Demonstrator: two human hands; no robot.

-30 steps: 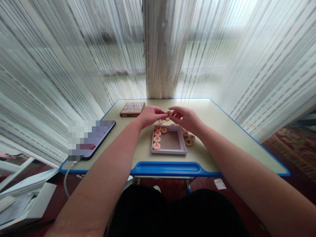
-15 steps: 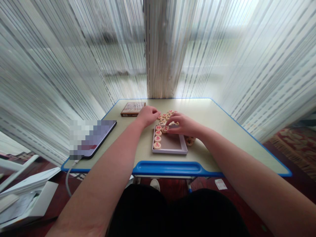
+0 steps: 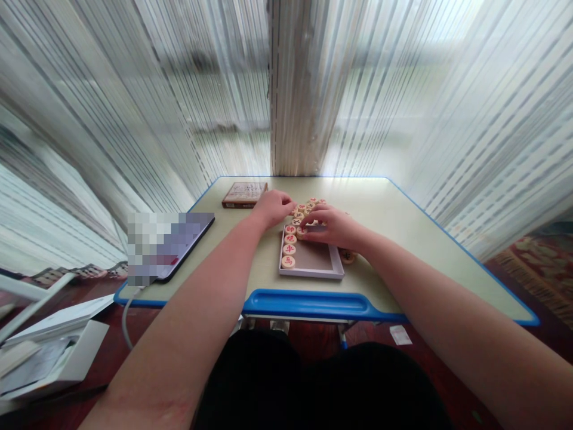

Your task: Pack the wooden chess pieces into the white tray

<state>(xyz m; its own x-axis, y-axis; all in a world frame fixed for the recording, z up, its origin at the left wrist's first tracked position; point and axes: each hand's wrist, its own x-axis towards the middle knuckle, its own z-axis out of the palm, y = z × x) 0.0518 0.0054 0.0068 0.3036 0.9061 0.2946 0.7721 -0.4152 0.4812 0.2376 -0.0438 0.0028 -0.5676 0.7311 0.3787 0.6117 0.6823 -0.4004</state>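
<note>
A shallow white box tray point(image 3: 339, 263) lies near the table's front. Along its left side runs a column of round wooden pieces with red characters, the nearest being one piece point(image 3: 288, 262). My right hand point(image 3: 326, 224) reaches over the tray's back edge, its fingers closed on another round piece point(image 3: 301, 232) beside the top of that column. Behind the tray lies a cluster of loose pieces point(image 3: 314, 203). My left hand point(image 3: 275, 207) is at the left edge of this cluster, fingers pinched together by a piece; whether it grips that piece is hidden.
A flat brown box point(image 3: 244, 194) lies at the back left of the table point(image 3: 403, 239). A tablet point(image 3: 188, 248) with a white cable is at the left edge. Another piece point(image 3: 347, 256) sits right of the tray, partly under my right wrist.
The whole view has shifted slightly. My right fingers now cover more of the piece in the tray. My left hand has hardly moved.
</note>
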